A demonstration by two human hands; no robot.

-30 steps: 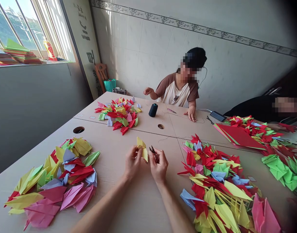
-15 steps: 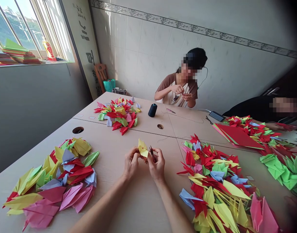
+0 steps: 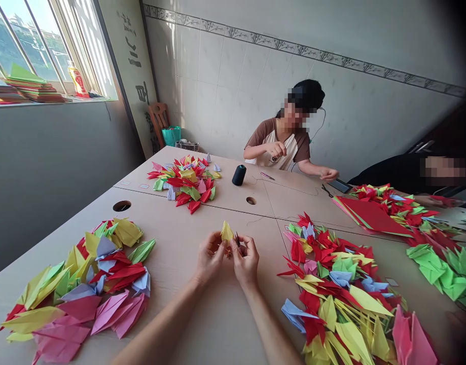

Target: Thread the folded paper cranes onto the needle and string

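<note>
Nearest us, our left hand (image 3: 210, 257) and right hand (image 3: 246, 262) are held close together above the near part of the pale wood table (image 3: 202, 324), both curled about halfway shut. Between them a yellow origami crane (image 3: 227, 232) stands upright, w/ our left hand pinching its lower end, tho the exact grip is partly hidden. Our right hand pinches a thin dark tool (image 3: 237, 239), too small to tell what kind, just beside the crane. A small orange tuft (image 3: 228, 252) shows right below the crane.

L of us lies a big pile of paper cranes (image 3: 80, 289), and R of us another (image 3: 339, 289). Further R are a stack of red paper (image 3: 369, 217) and green cranes (image 3: 441, 268). Toward the far edge: a 3rd pile (image 3: 183, 185), a black thread spool (image 3: 239, 175), 2 round table holes (image 3: 121, 206), and a phone (image 3: 339, 186). Across the table sits a co-worker (image 3: 282, 142), 1 hand (image 3: 329, 174) reaching out near the phone. A 2nd person's dark sleeve (image 3: 388, 172) shows at R.
</note>
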